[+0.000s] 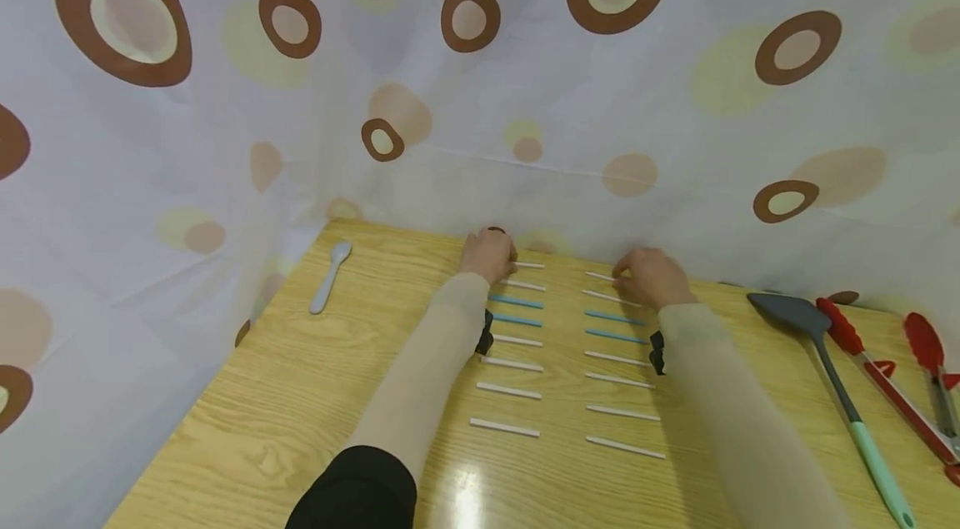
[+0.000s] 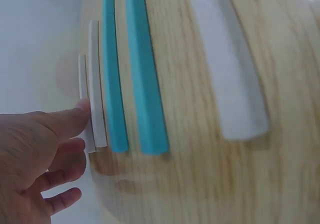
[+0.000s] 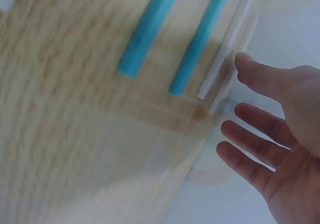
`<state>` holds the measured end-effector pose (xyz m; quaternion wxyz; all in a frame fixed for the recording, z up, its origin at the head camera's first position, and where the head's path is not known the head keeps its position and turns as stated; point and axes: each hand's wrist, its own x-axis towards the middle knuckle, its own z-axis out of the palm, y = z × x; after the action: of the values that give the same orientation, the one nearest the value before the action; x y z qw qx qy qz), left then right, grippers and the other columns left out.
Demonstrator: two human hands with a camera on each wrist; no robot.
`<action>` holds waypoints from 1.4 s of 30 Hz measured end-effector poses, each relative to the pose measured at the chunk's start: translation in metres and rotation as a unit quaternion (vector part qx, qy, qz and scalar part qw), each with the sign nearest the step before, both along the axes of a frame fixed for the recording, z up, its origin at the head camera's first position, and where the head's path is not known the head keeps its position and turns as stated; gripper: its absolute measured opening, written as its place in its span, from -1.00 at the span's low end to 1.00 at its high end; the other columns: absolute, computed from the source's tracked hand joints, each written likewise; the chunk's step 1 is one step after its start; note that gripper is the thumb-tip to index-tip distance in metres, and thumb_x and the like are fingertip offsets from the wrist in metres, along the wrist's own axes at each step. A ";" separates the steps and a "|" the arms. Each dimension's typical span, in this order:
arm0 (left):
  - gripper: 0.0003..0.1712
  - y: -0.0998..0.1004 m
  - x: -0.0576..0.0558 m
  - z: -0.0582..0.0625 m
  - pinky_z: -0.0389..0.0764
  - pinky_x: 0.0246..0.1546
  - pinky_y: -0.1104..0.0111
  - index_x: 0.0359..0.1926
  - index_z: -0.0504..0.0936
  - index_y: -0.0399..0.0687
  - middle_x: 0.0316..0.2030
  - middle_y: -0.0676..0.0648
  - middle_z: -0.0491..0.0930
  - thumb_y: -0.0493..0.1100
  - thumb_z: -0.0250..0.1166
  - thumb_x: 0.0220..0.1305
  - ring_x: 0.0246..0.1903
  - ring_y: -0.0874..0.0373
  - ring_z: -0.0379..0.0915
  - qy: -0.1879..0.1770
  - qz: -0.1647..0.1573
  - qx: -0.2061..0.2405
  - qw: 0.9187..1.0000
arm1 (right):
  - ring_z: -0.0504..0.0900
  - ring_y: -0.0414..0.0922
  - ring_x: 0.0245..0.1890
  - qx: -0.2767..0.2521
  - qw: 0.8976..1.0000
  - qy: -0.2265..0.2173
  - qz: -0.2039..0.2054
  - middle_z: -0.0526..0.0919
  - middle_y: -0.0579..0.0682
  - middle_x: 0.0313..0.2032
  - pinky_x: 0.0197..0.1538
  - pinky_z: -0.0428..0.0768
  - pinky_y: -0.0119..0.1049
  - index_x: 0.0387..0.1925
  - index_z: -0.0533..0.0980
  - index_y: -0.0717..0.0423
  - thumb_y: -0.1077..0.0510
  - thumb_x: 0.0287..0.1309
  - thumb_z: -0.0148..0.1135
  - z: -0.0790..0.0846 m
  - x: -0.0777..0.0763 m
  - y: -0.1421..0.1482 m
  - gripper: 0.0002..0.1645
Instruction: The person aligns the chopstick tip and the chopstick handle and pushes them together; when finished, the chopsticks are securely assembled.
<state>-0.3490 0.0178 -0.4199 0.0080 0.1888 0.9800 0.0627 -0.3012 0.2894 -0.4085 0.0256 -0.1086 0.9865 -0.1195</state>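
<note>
Two columns of thin white and blue sticks lie across the wooden table. My left hand (image 1: pixel 489 256) is at the far end of the left column. Its thumb and fingers pinch the farthest white stick (image 2: pixel 83 79), whose middle is partly hidden by the thumb. Beside it lie another white stick (image 2: pixel 96 84) and two blue sticks (image 2: pixel 114 84). At the far end of the right column is my right hand (image 1: pixel 654 277), fingers spread apart. Its thumb tip overlaps the farthest white stick (image 3: pixel 220 96) in the right wrist view, near two blue sticks (image 3: pixel 200 41).
A grey spoon (image 1: pixel 330 277) lies at the far left of the table (image 1: pixel 285 396). On the right are a dark spatula (image 1: pixel 795 314) with a mint handle, red-tipped tongs (image 1: pixel 892 383) and another red-headed utensil (image 1: pixel 926 346). A patterned curtain (image 1: pixel 525 96) borders the table's back edge.
</note>
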 end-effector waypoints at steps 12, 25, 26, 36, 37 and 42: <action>-0.90 0.005 0.000 0.001 0.34 -0.22 0.26 -0.47 0.66 0.18 -0.34 0.13 0.51 0.00 0.40 -0.02 -0.25 0.15 0.35 0.093 -0.022 -0.050 0.994 | 0.51 0.10 -0.24 0.028 0.999 0.041 -0.008 0.59 0.09 -0.30 -0.18 0.44 0.04 -0.39 0.64 0.13 0.15 0.01 0.31 -0.008 -0.004 -0.007 -0.87; -0.83 -0.002 0.007 0.018 0.40 -0.24 0.25 -0.22 0.46 0.04 -0.33 0.06 0.54 -0.22 0.25 0.18 -0.31 0.15 0.44 0.093 -0.068 -0.086 0.990 | 0.54 0.02 -0.47 0.053 0.996 0.057 0.033 0.54 0.09 -0.46 -0.44 0.52 -0.07 -0.32 0.42 0.27 0.32 0.11 0.16 0.006 0.012 0.000 -0.90; -0.81 -0.004 0.008 0.021 0.43 -0.27 0.26 -0.20 0.44 0.02 -0.35 0.05 0.55 -0.24 0.24 0.18 -0.35 0.16 0.45 0.089 -0.082 -0.076 0.990 | 0.54 -0.01 -0.48 0.050 0.997 0.054 0.035 0.55 0.07 -0.46 -0.46 0.52 -0.10 -0.30 0.41 0.26 0.32 0.11 0.16 0.009 0.014 0.001 -0.88; -0.54 -0.021 0.021 0.046 0.47 -0.18 0.36 0.11 0.34 -0.10 -0.13 -0.07 0.52 -0.46 0.10 0.19 -0.17 0.10 0.45 0.019 -0.148 0.002 0.989 | 0.60 0.01 -0.38 0.077 0.989 0.085 0.092 0.62 0.14 -0.35 -0.39 0.55 -0.12 -0.09 0.47 0.32 0.48 -0.04 0.22 0.039 0.039 0.010 -0.62; -0.54 -0.022 0.022 0.049 0.46 -0.16 0.36 0.11 0.33 -0.09 -0.12 -0.07 0.51 -0.46 0.10 0.19 -0.15 0.10 0.44 0.015 -0.150 0.001 0.989 | 0.59 0.02 -0.38 0.075 0.989 0.087 0.095 0.61 0.15 -0.34 -0.39 0.55 -0.12 -0.10 0.46 0.33 0.49 -0.04 0.22 0.041 0.041 0.011 -0.62; -0.49 -0.025 0.031 0.062 0.42 -0.09 0.35 0.13 0.26 -0.01 -0.05 -0.07 0.48 -0.48 0.06 0.20 -0.08 0.10 0.41 0.003 -0.174 -0.001 0.985 | 0.58 0.02 -0.37 0.060 0.988 0.088 0.111 0.58 0.17 -0.26 -0.42 0.53 -0.14 -0.05 0.34 0.27 0.51 0.02 0.11 0.050 0.050 0.015 -0.59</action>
<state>-0.3176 -0.0074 -0.3579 0.0162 0.3567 0.9322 0.0586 -0.2515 0.3047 -0.3581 -0.0420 -0.2257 0.9722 -0.0468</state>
